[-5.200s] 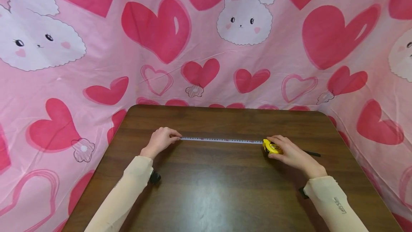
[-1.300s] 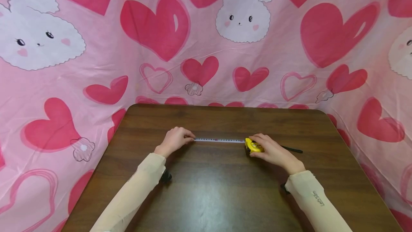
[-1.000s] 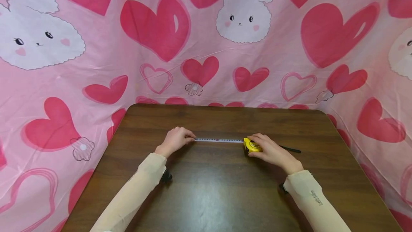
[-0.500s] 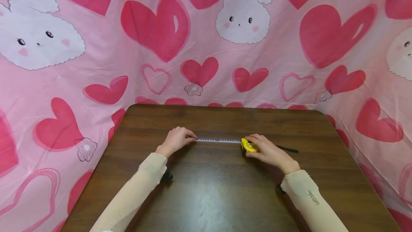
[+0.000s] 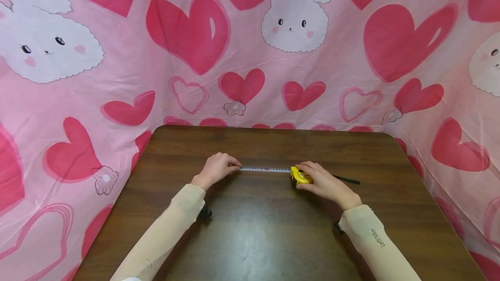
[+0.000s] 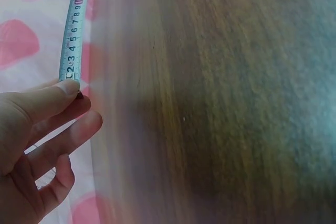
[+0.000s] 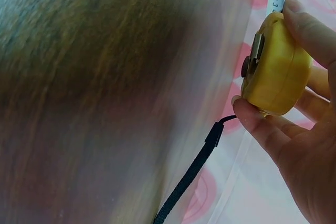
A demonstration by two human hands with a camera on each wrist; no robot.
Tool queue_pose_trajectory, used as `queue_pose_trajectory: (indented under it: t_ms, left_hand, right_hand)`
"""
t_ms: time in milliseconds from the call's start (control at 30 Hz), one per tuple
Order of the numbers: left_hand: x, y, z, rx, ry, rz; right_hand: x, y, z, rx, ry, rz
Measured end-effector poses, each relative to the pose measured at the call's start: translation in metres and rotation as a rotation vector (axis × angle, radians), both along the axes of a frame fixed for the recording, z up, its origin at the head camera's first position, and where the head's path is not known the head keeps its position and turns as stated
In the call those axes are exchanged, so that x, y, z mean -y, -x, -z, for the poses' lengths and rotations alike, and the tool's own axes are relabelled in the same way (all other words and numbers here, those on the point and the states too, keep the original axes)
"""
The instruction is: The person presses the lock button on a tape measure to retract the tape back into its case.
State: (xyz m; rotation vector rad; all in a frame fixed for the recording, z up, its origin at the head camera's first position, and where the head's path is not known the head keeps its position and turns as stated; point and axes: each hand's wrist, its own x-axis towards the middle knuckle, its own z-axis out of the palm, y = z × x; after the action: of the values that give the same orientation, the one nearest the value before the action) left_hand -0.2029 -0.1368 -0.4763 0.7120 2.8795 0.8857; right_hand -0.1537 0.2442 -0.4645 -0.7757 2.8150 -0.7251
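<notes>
A yellow tape measure (image 5: 302,177) is in my right hand (image 5: 326,184), with thumb and fingers gripping its case. Out of the case runs a white blade (image 5: 265,169), stretched level toward the left. My left hand (image 5: 217,169) pinches the blade's free end between thumb and finger. In the left wrist view the numbered blade (image 6: 73,35) rises away from the thumb tip, and its end is hidden under the fingers. The right wrist view shows the case (image 7: 281,66) side-on, with a black wrist strap (image 7: 191,174) hanging from it.
Both hands are over a brown wooden table (image 5: 250,220) with rounded far corners. Pink cloth (image 5: 250,51) printed with hearts and rabbits hangs behind it and on both sides. A dark device (image 5: 204,213) sits at the left wrist.
The visible blade has become much shorter. My right hand has moved left with the case, and my left hand has shifted right, both keeping their hold.
</notes>
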Motion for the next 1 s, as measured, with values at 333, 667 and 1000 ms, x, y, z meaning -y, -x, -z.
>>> queue_pose_trajectory:
  t_ms: [333,667,1000]
  left_hand:
    - [-0.007,0.001,-0.004,-0.004,0.006,0.016]
    - [-0.01,0.001,-0.005,-0.004,-0.001,0.024]
    - [-0.015,0.001,-0.003,-0.027,0.011,0.038]
  right_hand:
    - [0.003,0.002,0.0,0.005,0.012,0.003]
    - [0.006,0.002,0.002,0.011,0.025,0.005]
    - [0.01,0.002,0.002,0.022,0.03,0.007]
